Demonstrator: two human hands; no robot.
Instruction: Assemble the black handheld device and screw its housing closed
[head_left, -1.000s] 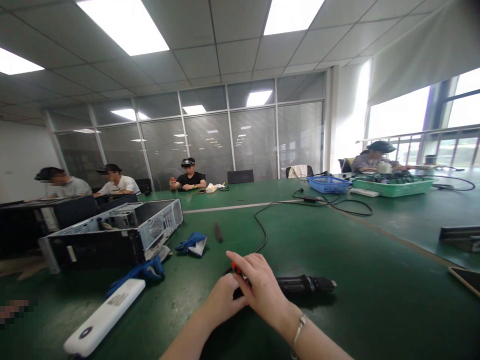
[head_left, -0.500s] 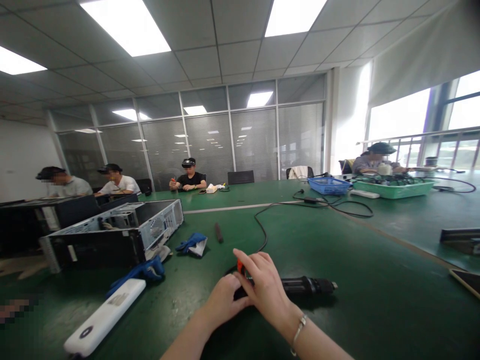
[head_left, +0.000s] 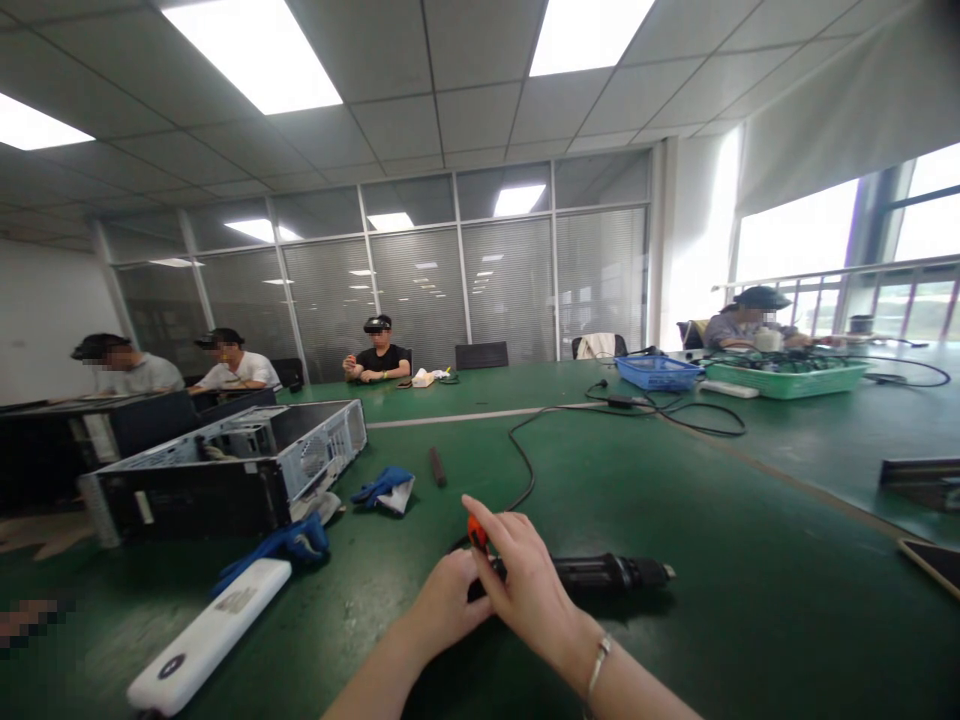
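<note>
A black electric screwdriver [head_left: 600, 574] lies on the green table, its metal tip pointing right. My hands meet over its left end and hide that part. My right hand [head_left: 529, 570] has its fingers bent around a small orange-and-black piece [head_left: 476, 532], with the thumb pointing toward my left hand. My left hand [head_left: 448, 600] is closed beside it, touching or nearly touching the right thumb. What the left fingers hold is hidden behind the hands. A black cord [head_left: 531, 470] runs from behind my hands toward the back of the table.
An opened computer case [head_left: 225, 480] stands at left, near blue gloves [head_left: 386, 490] and a white power strip [head_left: 214, 635]. A dark bar [head_left: 437, 466] lies ahead. Blue [head_left: 656, 374] and green baskets [head_left: 787, 378] sit at back right; a phone [head_left: 934, 562] is at the right edge. Several people sit around.
My right fingers and the orange-and-black piece have shifted slightly left, and more of the orange shows. The left hand and the electric screwdriver stay about where they were.
</note>
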